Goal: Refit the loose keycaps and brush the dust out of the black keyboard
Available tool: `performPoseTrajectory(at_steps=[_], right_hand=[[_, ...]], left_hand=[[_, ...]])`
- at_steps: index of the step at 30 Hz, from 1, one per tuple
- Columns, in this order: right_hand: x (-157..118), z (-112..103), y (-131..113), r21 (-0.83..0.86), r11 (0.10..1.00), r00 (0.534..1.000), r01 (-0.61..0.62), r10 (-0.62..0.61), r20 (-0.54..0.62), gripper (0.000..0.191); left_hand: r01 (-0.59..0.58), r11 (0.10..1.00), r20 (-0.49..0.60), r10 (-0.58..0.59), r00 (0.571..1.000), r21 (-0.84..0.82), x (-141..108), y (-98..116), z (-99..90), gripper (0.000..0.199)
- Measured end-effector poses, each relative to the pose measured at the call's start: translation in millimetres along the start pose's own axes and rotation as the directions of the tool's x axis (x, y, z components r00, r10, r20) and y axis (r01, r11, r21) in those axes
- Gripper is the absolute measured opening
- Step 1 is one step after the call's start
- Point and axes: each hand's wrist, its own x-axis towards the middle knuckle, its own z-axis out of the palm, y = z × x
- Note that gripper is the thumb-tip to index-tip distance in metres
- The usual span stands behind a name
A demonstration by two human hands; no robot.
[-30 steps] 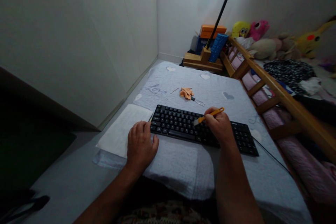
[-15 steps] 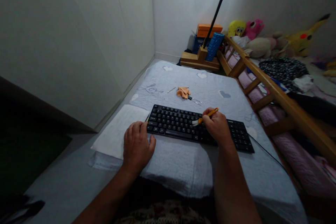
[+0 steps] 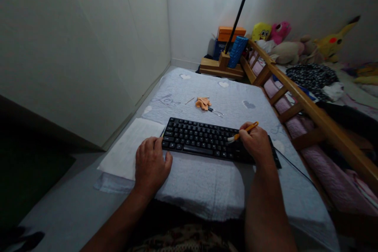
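Observation:
A black keyboard lies on the cloth-covered table in front of me. My right hand pinches a small brush with a yellow handle and pale bristles. The bristle end rests over the keys right of the keyboard's middle, and the hand covers part of the right-hand keys. At the keyboard's left end, my left hand lies palm down, thumb spread, over the edge of a white sheet. Beyond the keyboard sit a crumpled orange cloth, a two-pronged tool with a dark handle, and a thin stick.
A pale patterned cloth covers the table. The keyboard's cable trails off right. A wooden bed rail runs along the right side, with plush toys behind it. At the back stands a wooden block base with a black pole.
My right hand has moved the brush rightward along the keys. My left hand keeps its place by the keyboard's left end. The whole view has shifted slightly.

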Motion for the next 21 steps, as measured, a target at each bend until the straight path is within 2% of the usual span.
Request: performPoseTrajectory(at_steps=[2,5,7,9,14,21], right_hand=[[-1.7,-3.0,2.1,0.048,0.999,1.000,-0.023,0.023,-0.012,0.018],[-5.5,-2.9,3.2,0.221,0.974,0.999,-0.049,0.046,0.017,0.016],[-7.6,0.4,2.9,0.321,0.946,0.998,-0.050,0.034,0.058,0.015],[-8.5,4.5,2.7,0.348,0.937,0.996,-0.030,-0.002,0.093,0.015],[-6.5,5.5,6.2,0.190,0.982,0.996,0.011,-0.029,0.090,0.017],[-4.5,-11.9,20.7,-0.013,1.000,1.000,-0.010,0.010,-0.009,0.019]], left_hand=[[-0.003,1.000,-0.002,0.003,1.000,0.000,0.2,0.2,-0.2,0.036],[0.000,1.000,0.009,0.000,1.000,-0.005,0.6,0.4,-0.3,0.037],[0.005,1.000,0.013,-0.005,1.000,-0.009,0.5,0.2,-0.3,0.037],[0.004,1.000,0.009,-0.004,1.000,-0.011,0.4,-0.1,-0.3,0.036],[0.007,1.000,0.003,-0.007,1.000,-0.020,0.8,-0.1,-0.7,0.036],[0.009,1.000,0.016,-0.008,1.000,-0.027,1.0,0.0,-0.8,0.037]])
